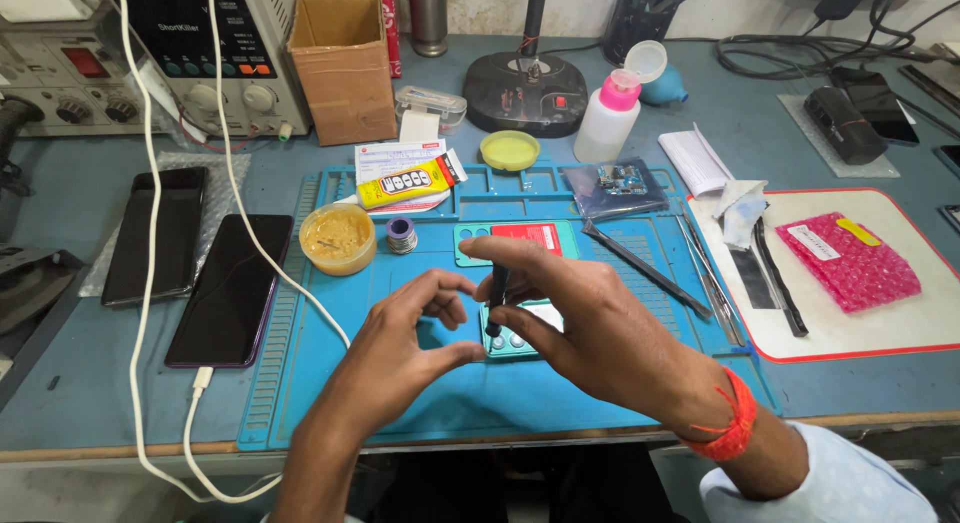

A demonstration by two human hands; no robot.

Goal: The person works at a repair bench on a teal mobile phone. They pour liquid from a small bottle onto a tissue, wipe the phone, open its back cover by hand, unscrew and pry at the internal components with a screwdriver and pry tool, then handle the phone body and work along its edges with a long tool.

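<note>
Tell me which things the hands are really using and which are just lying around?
In use:
- right hand holding a thin dark tool
- left hand beside it
- small teal phone under the tool
- blue work mat

Just lying about:
- two black phones
- jar of yellow paste
- cardboard box
- pink-capped bottle
- pink bubble bag
</note>
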